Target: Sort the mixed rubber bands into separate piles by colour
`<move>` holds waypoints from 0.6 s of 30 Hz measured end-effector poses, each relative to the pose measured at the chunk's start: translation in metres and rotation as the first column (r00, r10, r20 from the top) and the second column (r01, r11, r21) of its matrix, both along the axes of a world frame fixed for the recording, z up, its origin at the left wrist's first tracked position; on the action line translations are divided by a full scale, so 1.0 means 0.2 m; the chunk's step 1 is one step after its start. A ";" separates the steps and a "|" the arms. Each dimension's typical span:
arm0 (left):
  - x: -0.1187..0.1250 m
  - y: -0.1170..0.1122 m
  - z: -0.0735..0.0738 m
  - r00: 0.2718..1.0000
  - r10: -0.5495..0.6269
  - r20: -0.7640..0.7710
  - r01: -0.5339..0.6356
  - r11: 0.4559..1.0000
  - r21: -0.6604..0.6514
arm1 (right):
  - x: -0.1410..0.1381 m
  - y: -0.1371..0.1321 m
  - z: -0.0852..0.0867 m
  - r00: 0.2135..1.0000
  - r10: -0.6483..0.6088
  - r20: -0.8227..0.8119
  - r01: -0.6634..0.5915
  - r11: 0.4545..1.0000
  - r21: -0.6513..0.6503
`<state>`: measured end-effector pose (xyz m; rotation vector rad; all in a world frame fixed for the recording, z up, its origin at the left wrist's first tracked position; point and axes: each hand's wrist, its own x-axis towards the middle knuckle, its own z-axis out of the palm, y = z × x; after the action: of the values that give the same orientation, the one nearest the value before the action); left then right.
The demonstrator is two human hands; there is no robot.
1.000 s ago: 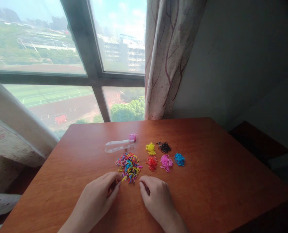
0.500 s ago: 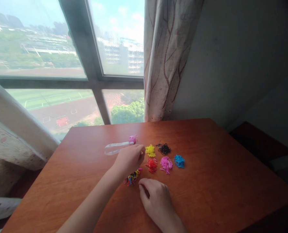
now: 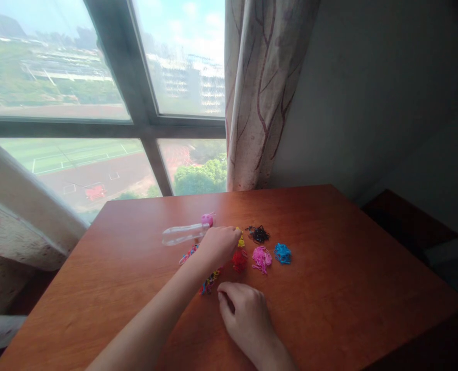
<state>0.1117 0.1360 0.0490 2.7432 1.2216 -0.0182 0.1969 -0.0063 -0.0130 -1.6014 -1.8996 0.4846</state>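
Observation:
My left hand (image 3: 221, 244) is over the left part of the yellow loops pile (image 3: 240, 238), fingers curled together. Whatever its fingertips pinch is hidden. My right hand (image 3: 246, 312) rests on the wooden table near its front, thumb and index finger pressed together, and I cannot make out what is in them. Left of it lies a mixed pile of coloured loops (image 3: 210, 282), partly covered by my left forearm. Another stretch of mixed loops (image 3: 189, 254) shows beyond the forearm. Close to my left hand lie small piles of red loops (image 3: 239, 260), pink loops (image 3: 261, 259), black loops (image 3: 259, 234) and blue loops (image 3: 283, 253).
A clear plastic container (image 3: 182, 234) lies behind my left hand, beside a small pink-purple object (image 3: 207, 220). The brown table (image 3: 329, 288) has its back edge at the window (image 3: 143, 123) and a patterned curtain (image 3: 263, 93).
My left hand has moved right, from beside the yellow loops to over them, uncovering more mixed loops behind the forearm. The right hand keeps its pose. The view has shifted slightly.

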 end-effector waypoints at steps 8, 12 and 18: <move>0.00 -0.01 -0.02 1.000 0.016 0.011 -0.016 1.000 0.023 | 0.00 0.01 0.01 1.000 -0.007 0.014 0.007 1.000 -0.009; -0.05 -0.03 0.00 0.999 0.031 0.042 -0.032 0.999 0.041 | 0.00 0.01 0.01 1.000 -0.002 0.012 0.002 1.000 -0.009; -0.22 -0.13 0.07 0.993 0.083 0.088 -0.087 0.995 0.044 | 0.00 0.00 0.01 1.000 0.004 0.016 -0.004 1.000 -0.015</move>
<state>0.0679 0.1092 0.0634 2.6979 1.3311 0.1386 0.1976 -0.0059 -0.0101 -1.6154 -1.9155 0.4902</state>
